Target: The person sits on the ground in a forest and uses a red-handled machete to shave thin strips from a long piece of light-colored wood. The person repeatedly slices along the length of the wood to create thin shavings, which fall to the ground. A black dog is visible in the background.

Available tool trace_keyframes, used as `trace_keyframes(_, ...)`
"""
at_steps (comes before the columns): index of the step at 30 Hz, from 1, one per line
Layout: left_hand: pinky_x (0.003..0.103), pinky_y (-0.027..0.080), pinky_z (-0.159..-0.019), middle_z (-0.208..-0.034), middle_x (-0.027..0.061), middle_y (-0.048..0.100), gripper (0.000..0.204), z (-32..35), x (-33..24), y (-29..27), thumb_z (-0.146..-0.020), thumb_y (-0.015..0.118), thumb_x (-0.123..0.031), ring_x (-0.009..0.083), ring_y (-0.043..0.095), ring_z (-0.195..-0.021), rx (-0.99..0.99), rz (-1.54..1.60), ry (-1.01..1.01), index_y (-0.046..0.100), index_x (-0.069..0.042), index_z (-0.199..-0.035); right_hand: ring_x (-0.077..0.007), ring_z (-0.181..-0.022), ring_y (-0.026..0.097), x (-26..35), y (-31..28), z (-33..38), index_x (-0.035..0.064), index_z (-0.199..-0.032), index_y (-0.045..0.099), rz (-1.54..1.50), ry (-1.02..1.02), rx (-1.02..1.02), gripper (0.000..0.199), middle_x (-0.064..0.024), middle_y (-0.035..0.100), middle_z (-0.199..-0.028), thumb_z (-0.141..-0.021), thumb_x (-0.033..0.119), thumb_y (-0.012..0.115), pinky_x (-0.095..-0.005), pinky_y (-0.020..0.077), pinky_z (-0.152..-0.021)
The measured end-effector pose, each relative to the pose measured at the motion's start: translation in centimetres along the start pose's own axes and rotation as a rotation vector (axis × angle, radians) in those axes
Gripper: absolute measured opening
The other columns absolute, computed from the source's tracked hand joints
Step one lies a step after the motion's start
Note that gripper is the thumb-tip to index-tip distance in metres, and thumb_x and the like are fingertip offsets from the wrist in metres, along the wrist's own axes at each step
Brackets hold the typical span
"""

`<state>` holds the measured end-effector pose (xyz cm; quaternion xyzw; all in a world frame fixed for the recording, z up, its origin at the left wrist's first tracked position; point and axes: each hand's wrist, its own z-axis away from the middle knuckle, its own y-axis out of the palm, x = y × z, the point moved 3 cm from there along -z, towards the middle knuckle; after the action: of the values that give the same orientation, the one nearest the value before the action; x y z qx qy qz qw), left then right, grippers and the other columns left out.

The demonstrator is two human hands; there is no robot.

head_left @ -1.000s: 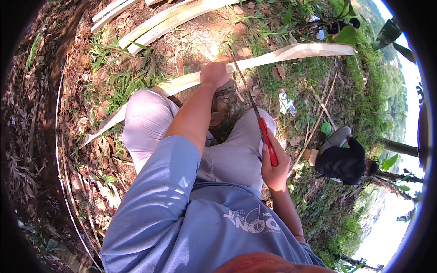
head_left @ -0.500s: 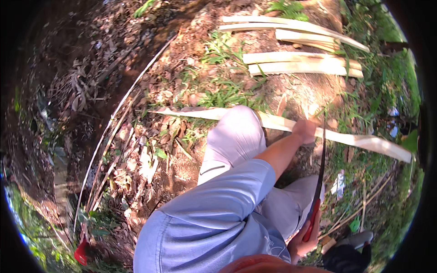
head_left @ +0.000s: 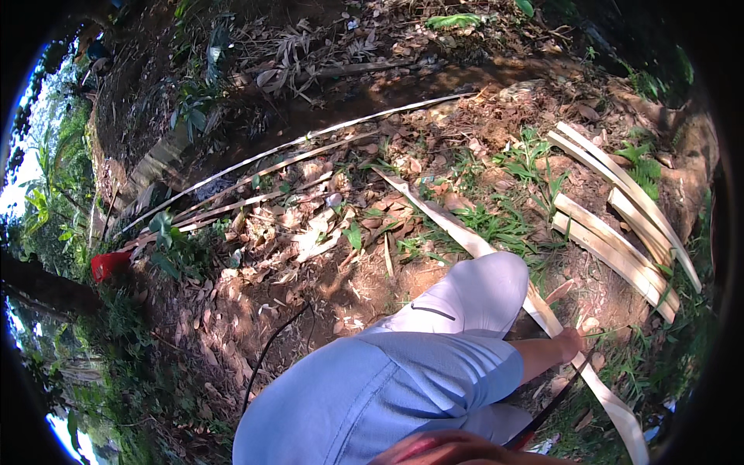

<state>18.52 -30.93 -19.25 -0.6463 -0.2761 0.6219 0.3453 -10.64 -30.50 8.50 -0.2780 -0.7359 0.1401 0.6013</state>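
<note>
My left hand (head_left: 571,345) is closed round a long pale wooden strip (head_left: 601,387) lying slantwise across the ground. Farther along, the strip passes under my bent left knee (head_left: 496,283). Close beside my left hand is the dark, narrow blade (head_left: 556,401) of a long cutting tool, running down to the lower edge. Only a bit of its red handle (head_left: 527,440) shows there. My right hand is out of the picture, beneath my body.
Several cut pale strips (head_left: 612,248) lie at the right. Long thin poles (head_left: 310,139) stretch along the dark ditch on the left. A red object (head_left: 108,266) sits at the far left among plants. Leaves and grass cover the slope.
My view has swung to the left, so the strips now appear lower and farther right. My right hand, seen earlier on the red handle, has left the picture. My left hand still grips the strip.
</note>
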Motion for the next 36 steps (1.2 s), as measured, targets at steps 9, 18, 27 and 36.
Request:
trace_keyframes(9,0.047,0.036,-0.109,-0.134,0.0067,0.061,0.051,2.6,-3.1,-5.2,-0.087,0.072,-0.029,0.0260,0.050,-0.135,0.112,-0.133,0.225,0.064,-0.015,-0.135,-0.0341,-0.134,0.068,0.2,0.7,-0.6,-0.0113,-0.152,0.056,-0.052,-0.008,-0.018,0.048,-0.0272,0.069,-0.144,-0.113,0.016,0.057,-0.0421,0.0530,-0.114)
trace_keyframes(18,0.047,0.035,-0.110,-0.137,0.0058,0.057,0.056,1.3,0.3,-1.3,-0.091,0.066,-0.027,0.0248,0.049,-0.137,0.048,0.024,0.264,0.051,-0.013,-0.143,-0.0345,-0.134,0.068,1.0,2.0,-0.8,-0.0116,-0.152,0.056,-0.091,-0.045,0.046,0.047,-0.0274,0.069,-0.144,-0.113,0.015,0.056,-0.0423,0.0532,-0.114)
trace_keyframes(27,0.052,0.036,-0.101,-0.122,0.0065,0.061,0.044,3.3,-0.3,-2.4,-0.087,0.067,-0.028,0.0281,0.052,-0.125,-0.164,-0.056,0.423,0.059,-0.012,-0.128,-0.0348,-0.135,0.068,0.8,2.3,-1.2,-0.0118,-0.152,0.056,-0.105,-0.034,0.043,0.047,-0.0275,0.069,-0.145,-0.113,0.015,0.056,-0.0425,0.0533,-0.114)
trace_keyframes(36,0.052,0.034,-0.109,-0.133,0.0055,0.060,0.051,2.7,0.3,-2.5,-0.086,0.072,-0.029,0.0267,0.050,-0.134,0.007,-0.146,0.321,0.058,-0.013,-0.133,-0.0351,-0.135,0.068,1.2,2.0,-0.7,-0.0120,-0.152,0.056,-0.105,-0.050,0.058,0.047,-0.0277,0.069,-0.145,-0.113,0.014,0.055,-0.0426,0.0535,-0.114)
